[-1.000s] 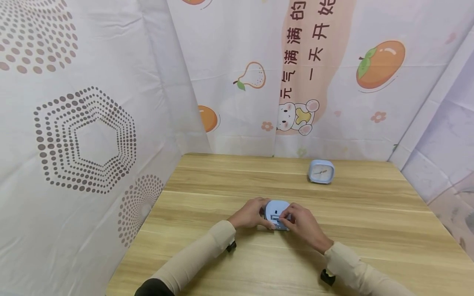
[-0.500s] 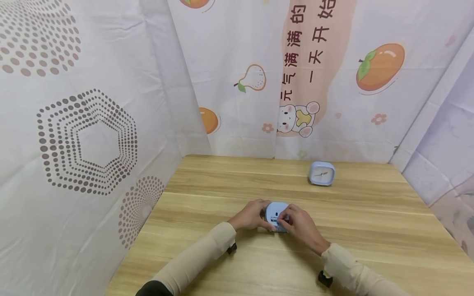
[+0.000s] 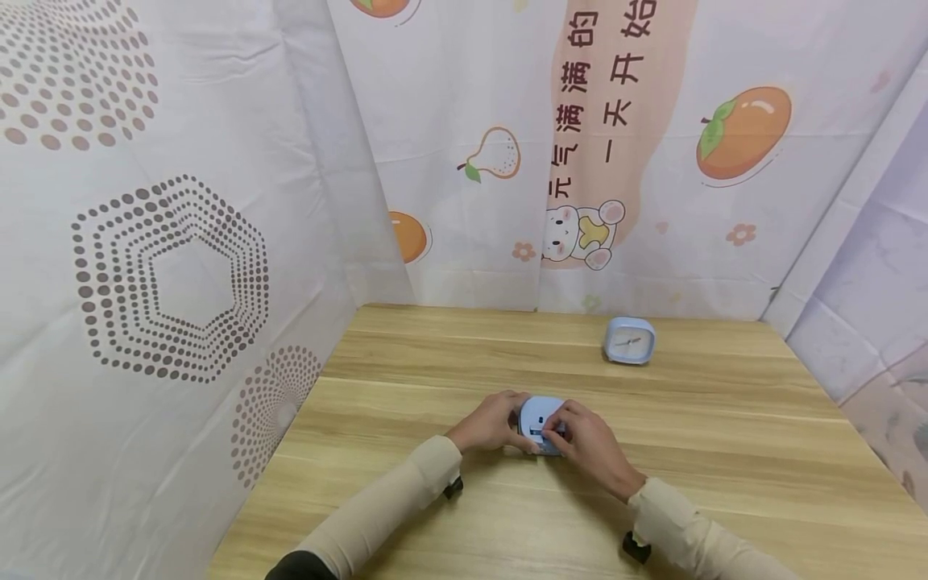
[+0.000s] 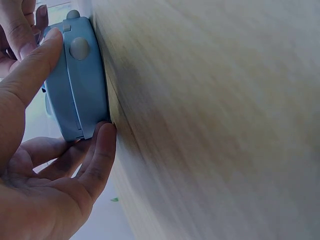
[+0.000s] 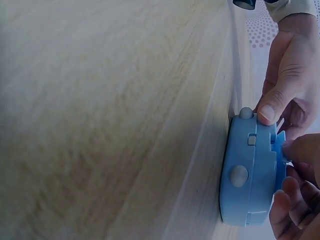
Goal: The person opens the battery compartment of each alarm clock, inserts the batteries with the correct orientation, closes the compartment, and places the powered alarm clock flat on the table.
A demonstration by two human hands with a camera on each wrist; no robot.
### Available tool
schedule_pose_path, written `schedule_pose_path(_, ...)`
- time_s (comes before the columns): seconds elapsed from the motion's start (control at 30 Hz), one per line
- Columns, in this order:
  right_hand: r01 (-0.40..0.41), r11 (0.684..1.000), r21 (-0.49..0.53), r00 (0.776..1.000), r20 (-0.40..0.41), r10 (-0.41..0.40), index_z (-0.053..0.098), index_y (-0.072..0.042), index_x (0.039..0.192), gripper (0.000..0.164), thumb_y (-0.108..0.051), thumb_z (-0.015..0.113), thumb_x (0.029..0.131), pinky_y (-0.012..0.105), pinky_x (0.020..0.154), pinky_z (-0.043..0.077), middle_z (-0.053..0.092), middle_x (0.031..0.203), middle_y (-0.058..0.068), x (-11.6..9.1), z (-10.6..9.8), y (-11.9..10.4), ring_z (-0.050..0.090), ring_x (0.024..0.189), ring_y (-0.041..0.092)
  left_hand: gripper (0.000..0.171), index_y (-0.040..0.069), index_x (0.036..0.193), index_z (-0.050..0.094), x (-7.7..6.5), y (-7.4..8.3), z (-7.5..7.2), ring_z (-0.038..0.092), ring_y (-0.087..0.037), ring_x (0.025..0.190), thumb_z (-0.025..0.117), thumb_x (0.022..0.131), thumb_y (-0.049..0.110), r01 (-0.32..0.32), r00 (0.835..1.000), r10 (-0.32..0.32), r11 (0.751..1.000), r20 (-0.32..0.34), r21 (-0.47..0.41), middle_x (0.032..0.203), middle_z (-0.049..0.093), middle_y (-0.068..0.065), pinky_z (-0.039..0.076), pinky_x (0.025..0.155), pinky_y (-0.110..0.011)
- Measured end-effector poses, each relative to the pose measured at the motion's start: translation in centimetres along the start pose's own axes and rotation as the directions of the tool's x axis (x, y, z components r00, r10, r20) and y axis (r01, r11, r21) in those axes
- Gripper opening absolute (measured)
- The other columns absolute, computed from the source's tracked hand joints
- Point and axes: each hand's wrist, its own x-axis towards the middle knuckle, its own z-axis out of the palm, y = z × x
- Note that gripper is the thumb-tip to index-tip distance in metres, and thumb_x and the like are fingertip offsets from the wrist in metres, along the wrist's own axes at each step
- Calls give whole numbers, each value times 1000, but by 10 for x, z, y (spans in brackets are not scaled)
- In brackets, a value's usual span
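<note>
A light blue alarm clock (image 3: pixel 541 408) lies face down on the wooden table, its back facing up with a battery compartment opening. My left hand (image 3: pixel 496 419) grips it from the left; in the left wrist view the thumb (image 4: pixel 42 57) presses the near edge and the fingers curl round the far side. With my right hand (image 3: pixel 590 439) I pinch a small light blue battery cover (image 5: pixel 280 172), tilted up from the clock's back in the right wrist view. The right fingers partly hide the compartment. Rounded grey feet (image 5: pixel 239 176) show on the clock's side.
Another light blue alarm clock (image 3: pixel 629 341) stands upright at the back right of the table (image 3: pixel 435 342). Printed curtains (image 3: pixel 464 234) hang behind the table and along its left and right sides.
My right fingers have shifted slightly left over the compartment, and the opening beside them looks narrower. The left hand keeps its hold on the clock. The head view has tilted a little.
</note>
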Motion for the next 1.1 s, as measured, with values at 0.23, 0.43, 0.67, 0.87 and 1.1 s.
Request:
schedule_pose_path(0.23, 24, 1000, -7, 999, -24, -24, 72, -16, 86, 13, -11, 83, 87, 21, 60, 46, 57, 90, -9, -2, 1, 0, 48, 70, 1, 84, 19, 147, 56, -1, -1, 2, 55, -6, 107, 91, 76, 46, 7, 1000, -6, 1000, -4, 16, 126, 62, 3, 48, 91, -26)
schedule_pose_path(0.43, 11, 1000, 1, 1000, -20, -11, 72, -16, 86, 14, -10, 84, 87, 22, 61, 46, 57, 91, -9, -2, 1, 0, 49, 70, 1, 84, 18, 147, 56, -1, -1, 1, 55, -6, 106, 91, 76, 45, 8, 1000, -8, 1000, -5, 8, 126, 63, 3, 48, 92, -26)
schedule_pose_path(0.67, 57, 998, -10, 998, -23, -57, 72, -16, 86, 13, -10, 83, 88, 22, 63, 47, 59, 94, -9, 0, 0, 2, 51, 73, 1, 82, 15, 146, 57, 0, -1, -1, 56, -7, 101, 91, 77, 43, 3, 1000, -3, 1000, -4, -22, 125, 61, 1, 49, 85, -23)
schedule_pose_path(0.87, 72, 997, -15, 997, -17, -72, 72, -17, 86, 13, -11, 84, 88, 22, 63, 48, 60, 95, -10, 1, -1, 3, 51, 73, 1, 83, 15, 147, 57, 0, 1, -3, 55, -6, 101, 91, 76, 43, 8, 1000, -8, 1000, -8, -20, 126, 61, 0, 49, 85, -23)
schedule_pose_path(1.1, 84, 996, -8, 996, -18, -84, 71, -18, 86, 14, -10, 84, 87, 22, 64, 49, 59, 95, -10, -1, 0, 2, 53, 74, 1, 86, 13, 149, 55, -1, 2, -2, 56, -6, 101, 91, 76, 44, 20, 1000, -20, 999, 1, -26, 128, 61, -2, 49, 86, -22)
